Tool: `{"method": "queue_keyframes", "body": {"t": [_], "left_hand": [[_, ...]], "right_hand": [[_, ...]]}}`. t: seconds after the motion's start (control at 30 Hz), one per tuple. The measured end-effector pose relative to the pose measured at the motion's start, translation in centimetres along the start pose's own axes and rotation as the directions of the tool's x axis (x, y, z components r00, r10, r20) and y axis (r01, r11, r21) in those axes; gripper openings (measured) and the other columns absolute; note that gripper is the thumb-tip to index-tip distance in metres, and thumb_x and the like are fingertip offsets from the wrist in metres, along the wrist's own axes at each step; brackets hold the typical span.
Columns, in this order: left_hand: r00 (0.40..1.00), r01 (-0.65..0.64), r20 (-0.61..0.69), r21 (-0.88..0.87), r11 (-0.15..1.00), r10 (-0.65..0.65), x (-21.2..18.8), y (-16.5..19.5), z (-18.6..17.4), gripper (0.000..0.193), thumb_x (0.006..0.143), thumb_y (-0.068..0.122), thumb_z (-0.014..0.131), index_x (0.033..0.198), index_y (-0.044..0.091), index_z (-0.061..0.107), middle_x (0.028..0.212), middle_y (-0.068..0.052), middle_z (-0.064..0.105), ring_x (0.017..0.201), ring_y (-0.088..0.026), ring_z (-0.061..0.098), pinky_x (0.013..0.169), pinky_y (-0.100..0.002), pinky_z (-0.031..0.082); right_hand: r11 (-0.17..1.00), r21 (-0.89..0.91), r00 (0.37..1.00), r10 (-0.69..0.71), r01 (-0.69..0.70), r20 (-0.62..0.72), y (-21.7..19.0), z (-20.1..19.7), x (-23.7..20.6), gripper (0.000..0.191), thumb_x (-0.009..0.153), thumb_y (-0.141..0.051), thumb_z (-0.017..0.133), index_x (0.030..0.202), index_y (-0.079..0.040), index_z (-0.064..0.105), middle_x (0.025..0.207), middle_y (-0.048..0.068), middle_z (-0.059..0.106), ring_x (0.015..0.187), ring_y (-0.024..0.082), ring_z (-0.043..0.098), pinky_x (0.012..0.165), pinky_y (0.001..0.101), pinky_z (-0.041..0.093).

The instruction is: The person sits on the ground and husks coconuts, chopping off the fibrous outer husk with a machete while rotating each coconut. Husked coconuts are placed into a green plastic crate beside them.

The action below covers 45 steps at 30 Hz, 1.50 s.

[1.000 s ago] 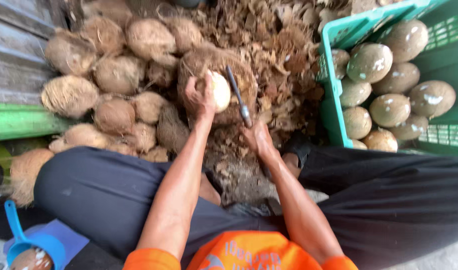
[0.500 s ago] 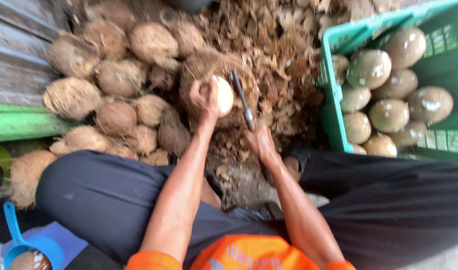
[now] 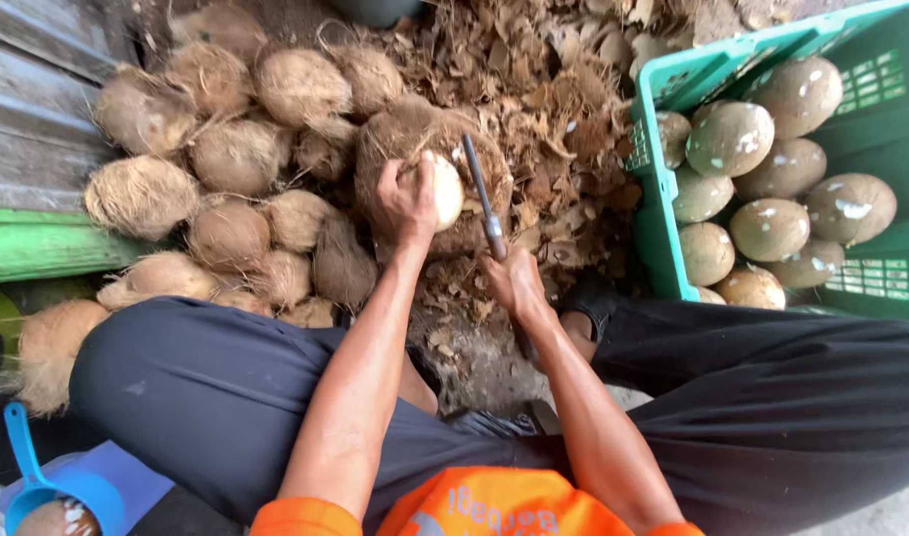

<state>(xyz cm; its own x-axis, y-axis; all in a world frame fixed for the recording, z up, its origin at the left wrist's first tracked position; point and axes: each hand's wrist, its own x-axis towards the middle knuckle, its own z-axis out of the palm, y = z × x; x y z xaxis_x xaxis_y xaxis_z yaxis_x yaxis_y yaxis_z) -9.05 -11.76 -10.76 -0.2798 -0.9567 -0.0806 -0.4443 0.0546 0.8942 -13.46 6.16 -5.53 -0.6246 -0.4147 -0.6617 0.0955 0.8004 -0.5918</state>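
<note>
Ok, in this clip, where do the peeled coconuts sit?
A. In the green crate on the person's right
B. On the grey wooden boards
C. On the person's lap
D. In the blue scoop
A: the smooth, husk-free peeled coconuts lie piled inside the green crate on the right of the view.

left: husked coconut pile (image 3: pixel 226 199) blocks | right: green crate (image 3: pixel 663 248) walls off | near: bare ground (image 3: pixel 474 347) between knees passable

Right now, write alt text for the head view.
A seated person's left hand holds a pale peeled coconut while the right hand works a knife against it. Hairy brown coconuts lie at left; a green crate of peeled ones stands at right.
</note>
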Motion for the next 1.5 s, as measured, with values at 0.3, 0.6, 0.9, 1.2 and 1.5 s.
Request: {"method": "queue_keyframes", "body": {"t": [0.3, 0.6, 0.9, 1.2, 1.5], "left_hand": [[0.847, -0.468, -0.065, 0.380, 0.798, 0.527, -1.1, 0.3, -1.3, 0.079, 0.084, 0.065, 0.074, 0.135, 0.007, 0.059, 0.127, -0.025, 0.059, 0.110, -0.039, 0.061, 0.078, -0.055, 0.053], [0.993, -0.018, 0.121, 0.113, 0.993, 0.004, -0.3, -0.4, -1.5, 0.048, 0.086, 0.060, 0.057, 0.108, 0.017, 0.058, 0.100, -0.003, 0.061, 0.083, -0.020, 0.064, 0.067, -0.046, 0.055], [0.992, 0.073, -0.102, -0.032, 0.997, -0.075, -1.2, 0.7, 0.7, 0.051, 0.092, 0.065, 0.056, 0.093, 0.015, 0.049, 0.089, -0.008, 0.058, 0.079, -0.019, 0.052, 0.075, -0.036, 0.040], [0.985, 0.075, -0.165, 0.117, 0.990, -0.055, -2.1, 0.2, 1.2, 0.055, 0.087, 0.067, 0.055, 0.102, 0.014, 0.054, 0.097, -0.006, 0.055, 0.090, -0.025, 0.054, 0.072, -0.046, 0.042], [0.993, 0.100, 0.049, 0.098, 0.990, -0.105, 0.6, -0.1, -0.4, 0.060, 0.082, 0.069, 0.056, 0.108, 0.015, 0.059, 0.108, -0.011, 0.066, 0.099, -0.025, 0.066, 0.072, -0.049, 0.053]], "right_hand": [[0.989, 0.117, 0.994, -0.097, 0.092, 0.041, 1.5, -1.0, -0.6, 0.033, 0.095, -0.032, 0.066, 0.077, -0.004, 0.065, 0.060, 0.004, 0.059, 0.047, 0.015, 0.055, 0.043, 0.0336, 0.048], [0.938, 0.277, 0.978, -0.209, 0.206, -0.019, -0.4, -3.2, -2.5, 0.024, 0.096, -0.031, 0.060, 0.085, -0.010, 0.061, 0.062, 0.000, 0.058, 0.047, 0.011, 0.051, 0.041, 0.0336, 0.047], [0.970, 0.127, 0.977, -0.210, 0.206, 0.019, -2.5, -0.9, -4.0, 0.025, 0.095, -0.030, 0.062, 0.081, -0.010, 0.065, 0.066, 0.002, 0.064, 0.054, 0.014, 0.057, 0.053, 0.0357, 0.051], [0.941, 0.047, 0.934, -0.325, 0.335, -0.149, -1.3, 0.4, -3.4, 0.022, 0.095, -0.026, 0.063, 0.093, -0.006, 0.071, 0.060, 0.009, 0.058, 0.054, 0.018, 0.054, 0.055, 0.0397, 0.048], [0.998, -0.007, 0.994, -0.066, 0.067, 0.086, 2.5, -1.2, 1.4, 0.032, 0.101, -0.035, 0.059, 0.086, -0.008, 0.069, 0.065, 0.005, 0.061, 0.048, 0.014, 0.051, 0.046, 0.0392, 0.047]]}}
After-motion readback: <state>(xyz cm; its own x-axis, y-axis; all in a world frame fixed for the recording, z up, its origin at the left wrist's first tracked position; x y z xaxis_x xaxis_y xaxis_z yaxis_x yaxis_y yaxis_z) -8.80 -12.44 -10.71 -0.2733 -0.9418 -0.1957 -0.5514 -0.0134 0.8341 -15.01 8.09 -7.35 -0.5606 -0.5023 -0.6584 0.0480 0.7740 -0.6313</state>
